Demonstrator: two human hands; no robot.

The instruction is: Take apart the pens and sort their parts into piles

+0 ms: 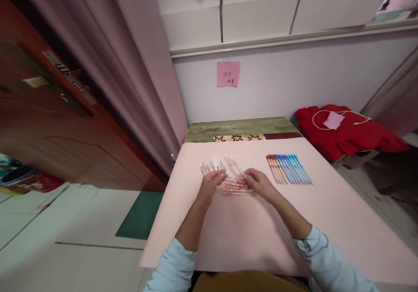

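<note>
My left hand (212, 182) is closed, its thumb and fingers pinching a slim white pen (216, 161) that points away from me. Between the fingers of my right hand (258, 181) is another pale pen (238, 166), tilted up to the left. Below and between the hands lie several clear pens with red marks (235, 186), side by side and partly hidden by my right fingers. Beyond my left hand, several pale pens (205, 168) rest on the pink table cover (251, 231). To the right, brown-and-cream pens (277, 169) and blue pens (294, 169) form a neat row.
A patterned green strip (241, 125) shows at the table's far end, against the wall. Red cloth (346, 131) with a white cable is piled at the right. A purple curtain (130, 65) and brown door (48, 122) stand at the left. A pink note (228, 74) hangs on the wall.
</note>
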